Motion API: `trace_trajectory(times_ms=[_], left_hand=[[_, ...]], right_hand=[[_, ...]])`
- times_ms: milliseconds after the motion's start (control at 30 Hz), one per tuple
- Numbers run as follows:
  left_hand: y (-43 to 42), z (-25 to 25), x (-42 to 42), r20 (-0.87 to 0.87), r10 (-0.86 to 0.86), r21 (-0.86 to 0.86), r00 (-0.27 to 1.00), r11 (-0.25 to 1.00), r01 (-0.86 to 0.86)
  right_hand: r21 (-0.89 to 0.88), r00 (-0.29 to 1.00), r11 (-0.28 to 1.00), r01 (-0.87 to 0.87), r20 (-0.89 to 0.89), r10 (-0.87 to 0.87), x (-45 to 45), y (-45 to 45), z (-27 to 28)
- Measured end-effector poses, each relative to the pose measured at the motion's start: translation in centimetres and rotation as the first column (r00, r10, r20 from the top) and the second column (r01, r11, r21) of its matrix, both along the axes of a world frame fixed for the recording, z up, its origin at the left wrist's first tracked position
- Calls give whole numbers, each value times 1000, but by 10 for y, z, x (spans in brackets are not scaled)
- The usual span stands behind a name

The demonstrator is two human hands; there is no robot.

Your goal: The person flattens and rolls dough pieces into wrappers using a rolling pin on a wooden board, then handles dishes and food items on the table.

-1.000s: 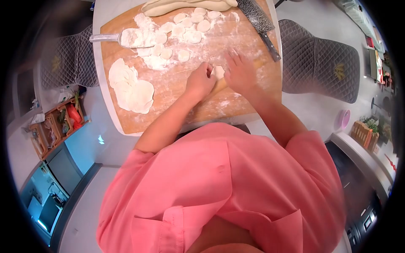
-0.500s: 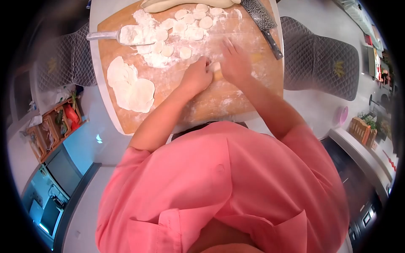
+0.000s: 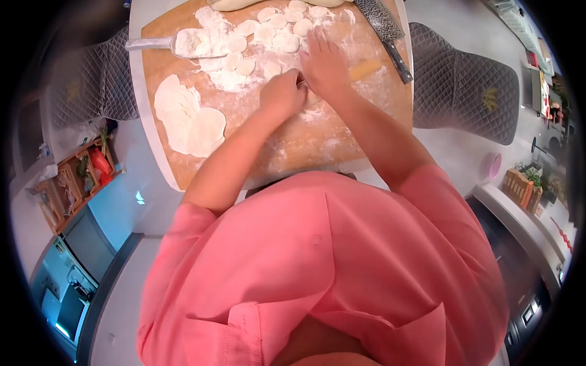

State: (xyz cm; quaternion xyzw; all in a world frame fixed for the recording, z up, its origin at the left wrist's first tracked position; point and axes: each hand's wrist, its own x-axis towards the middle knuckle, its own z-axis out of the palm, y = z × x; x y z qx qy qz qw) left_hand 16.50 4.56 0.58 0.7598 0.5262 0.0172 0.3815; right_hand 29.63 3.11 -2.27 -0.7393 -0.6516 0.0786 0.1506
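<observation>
My left hand (image 3: 284,94) is closed, its fingertips at the edge of a small dough wrapper (image 3: 314,108), which is mostly hidden by my hands. My right hand (image 3: 326,70) lies flat with its fingers stretched forward, over a rolling pin. One end of the rolling pin (image 3: 366,70) sticks out to the right of that hand. Beyond both hands lie several small flattened dough pieces (image 3: 285,43) in scattered flour. Left of my left forearm is an overlapping pile of rolled wrappers (image 3: 189,122).
The wooden board (image 3: 281,152) sits on a white table. A flour scoop (image 3: 149,43) rests at its left. A cleaver (image 3: 384,30) lies at the right edge, near a long dough roll (image 3: 235,4) at the back. Quilted chairs (image 3: 470,85) stand at both sides.
My right hand has slid forward and a little left over the rolling pin, whose end now shows more clearly. My left hand stays nearly in place at the dough.
</observation>
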Motion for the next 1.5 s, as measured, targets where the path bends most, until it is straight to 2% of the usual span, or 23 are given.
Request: trace_trajectory(times_ms=[33, 100, 167, 267, 300, 400, 500, 567, 667, 800, 867, 900, 933, 1000, 1067, 1167, 1200, 1233, 1300, 1367, 1433, 1467, 1500], left_hand=[[3, -4, 1, 1, 3, -3, 1000, 1000, -3], [15, -9, -4, -44, -110, -87, 993, 990, 106], [3, -18, -18, 99, 7, -85, 995, 996, 1], [-13, -24, -32, 267, 94, -256, 959, 966, -24], [-16, -15, -28, 264, 93, -263, 960, 965, -21], [-14, -4, -13, 37, -42, 138, 998, 990, 37], [8, 3, -10, -5, -51, -14, 999, 999, 51], [9, -11, -18, 1, -43, 21, 999, 999, 43], [3, -18, -34, 168, 132, -239, 977, 967, -89], [5, -9, -25, 172, 53, -107, 984, 994, -35], [12, -1, -18, -60, -92, -4, 994, 996, 92], [12, -2, -20, -62, -93, -1, 994, 996, 93], [13, -5, -22, -14, -42, -23, 999, 999, 42], [9, -21, -28, 43, 15, -52, 999, 999, -13], [-2, -32, -40, 263, 289, -333, 920, 923, -194], [-21, -20, -42, 329, 374, -446, 867, 871, -207], [-22, -24, -40, 297, 233, -224, 926, 960, -170], [-17, -24, -34, 297, 232, -221, 926, 961, -170], [-7, -15, -23, 41, 41, 152, 998, 987, -47], [1, -6, -27, -11, -33, 90, 999, 995, 34], [3, -5, -29, -27, 97, -97, 995, 990, -99], [-2, -21, -40, 126, 178, -134, 976, 978, -161], [-3, -20, -42, 126, 187, -133, 974, 976, -170]], right_hand=[[46, 996, 995, 88, -30, -87, -4, 7, -1], [108, 998, 993, 57, -4, -57, 3, -12, -6], [-14, 993, 994, -109, -46, 108, 11, -65, 6], [20, 988, 989, -146, 56, 144, 15, -101, 6], [14, 989, 990, -142, 52, 141, 11, -91, 8], [4, 995, 996, -90, 45, 90, -1, -19, 0], [66, 998, 998, 20, 61, -24, -6, -11, -3], [-98, 993, 988, -117, 12, 118, 3, -49, 6], [-77, 989, 990, -118, 81, 124, 1, -76, 5], [129, 995, 988, -81, 72, 72, -12, -16, 4], [145, 996, 987, -62, 72, 52, -15, -1, -2], [169, 997, 985, -33, 71, 21, -17, 3, -4], [177, 997, 984, -32, 75, 19, -15, -9, -2], [-83, 987, 988, -132, -98, 124, -2, -69, 3], [-15, 985, 985, -171, -30, 171, 5, -110, 9], [-35, 987, 987, -158, 12, 158, -3, -92, 3], [-105, 993, 988, -117, 4, 118, -8, -66, 3], [-101, 993, 988, -117, 4, 118, -11, -39, 1], [120, 999, 992, -32, 35, 28, -19, -8, -4], [65, 997, 995, -70, -10, 71, -18, -34, -4], [19, 992, 992, -123, -35, 123, -6, -76, 2], [12, 985, 985, -170, -22, 170, -1, -108, 7], [6, 975, 975, -221, -13, 221, 1, -121, 11]])
